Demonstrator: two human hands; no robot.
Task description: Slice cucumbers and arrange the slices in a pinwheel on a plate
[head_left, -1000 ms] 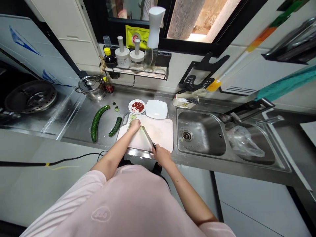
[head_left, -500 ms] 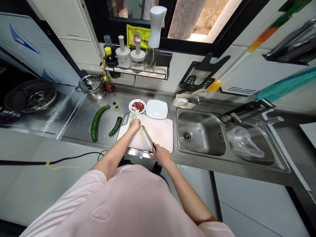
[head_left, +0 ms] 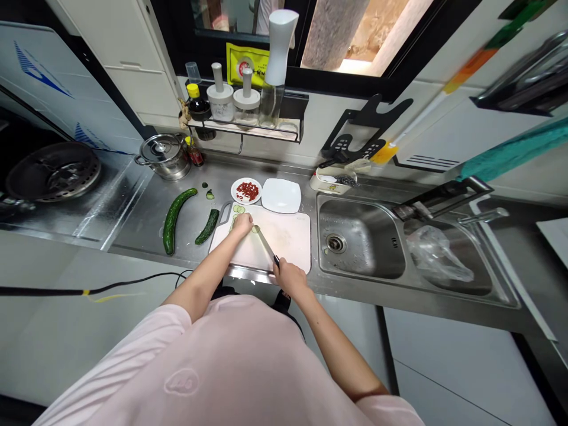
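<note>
Head view, left to right: a gas burner sat at the far end of the stainless steel surface, a lidded steel pot just beside it. A long cucumber and a shorter cucumber piece lay on the bare steel, within easy reach of the white cutting board. The left hand was curled tightly over a third cucumber, mostly hidden beneath it (seemingly pinning it against rolling), with thin slices beside it. The right hand was closed firmly around the black handle of a kitchen knife, its blade angled toward the left hand. Behind the board stood a plate of chopped red pieces and a square white plate. Further right lay the steel sink, a plastic bag in its second basin.
</note>
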